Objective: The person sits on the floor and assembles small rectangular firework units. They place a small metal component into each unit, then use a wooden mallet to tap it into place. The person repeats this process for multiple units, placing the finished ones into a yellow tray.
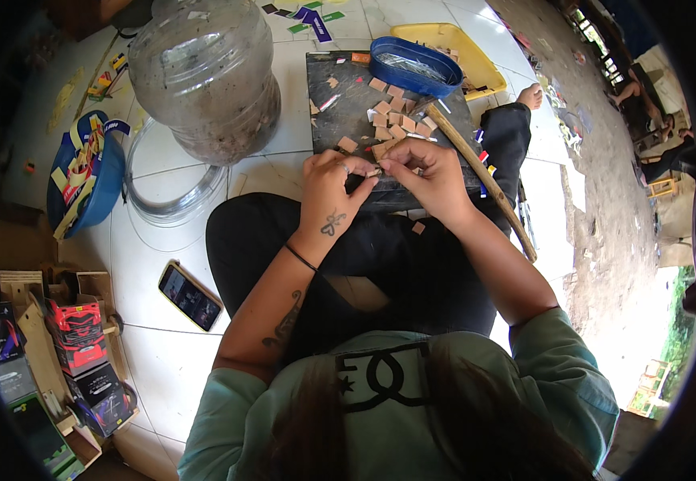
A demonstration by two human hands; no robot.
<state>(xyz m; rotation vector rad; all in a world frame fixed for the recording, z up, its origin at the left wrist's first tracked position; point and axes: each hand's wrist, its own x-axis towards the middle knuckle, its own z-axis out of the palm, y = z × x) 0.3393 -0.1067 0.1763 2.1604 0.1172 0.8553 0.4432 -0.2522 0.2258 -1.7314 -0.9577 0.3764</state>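
Observation:
My left hand (333, 179) and my right hand (429, 173) meet over the near edge of a dark flat board (333, 88). Their fingertips pinch a small tan piece (374, 171) between them; the fingers cover most of it, so its exact shape is hidden. Several small tan squares (381, 120) lie scattered on the board just beyond my fingers, with one tan square (348, 144) beside my left knuckles. To the right of my right hand rests a hammer (476, 164), its wooden handle slanting toward my knee and its head among the squares.
Beyond the squares stands a blue oval tub (416, 66) of thin wire-like pieces, overlapping a yellow tray (488, 72). A large clear plastic jug (203, 80), a wire coil (171, 210), a blue basin (107, 192) of card scraps and a phone (190, 295) sit on the left.

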